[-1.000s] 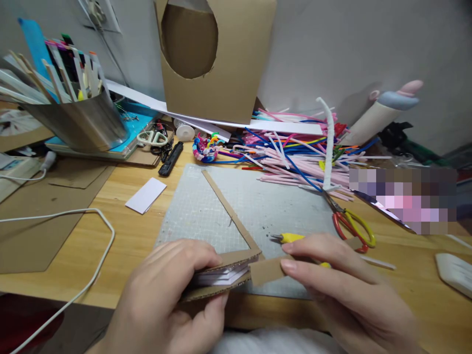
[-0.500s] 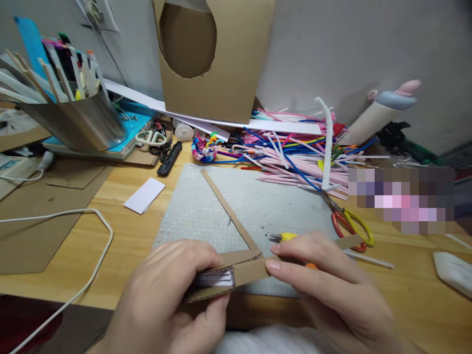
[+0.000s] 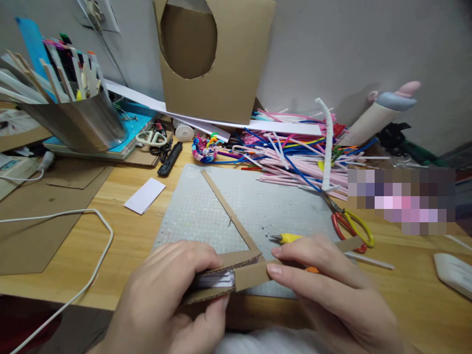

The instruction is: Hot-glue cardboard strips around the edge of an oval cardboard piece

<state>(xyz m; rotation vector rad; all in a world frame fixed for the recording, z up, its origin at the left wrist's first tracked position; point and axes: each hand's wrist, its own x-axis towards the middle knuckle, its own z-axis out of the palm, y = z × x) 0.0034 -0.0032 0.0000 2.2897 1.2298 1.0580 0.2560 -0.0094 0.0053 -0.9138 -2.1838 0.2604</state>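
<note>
Fingers on top and thumb below, my left hand [image 3: 165, 290] grips a small cardboard booklet [image 3: 210, 293] with folded white paper [image 3: 217, 280] between its two covers. My right hand [image 3: 332, 280] pinches a narrow cardboard strip [image 3: 251, 276], whose left end is at the booklet's open side, close to the paper's edge. The strip's other end sticks out past the right hand. Another thin cardboard strip [image 3: 224, 206] lies slantwise on the grey cutting mat [image 3: 191, 216]. A yellow-bodied tool with a metal tip [image 3: 287, 238] lies beside the right fingers, partly hidden by them.
Red and yellow handled scissors [image 3: 350, 226] lie on the right. Pipe cleaners [image 3: 295, 157] are heaped behind the mat. A folded white paper [image 3: 145, 195], a black cutter [image 3: 169, 160] and a metal holder [image 3: 84, 123] stand or lie left. A white cable [image 3: 99, 260] crosses the table.
The strip's left end has tilted slightly downward and shifted a little, so more of its face shows beside the booklet. The left hand has hardly moved.
</note>
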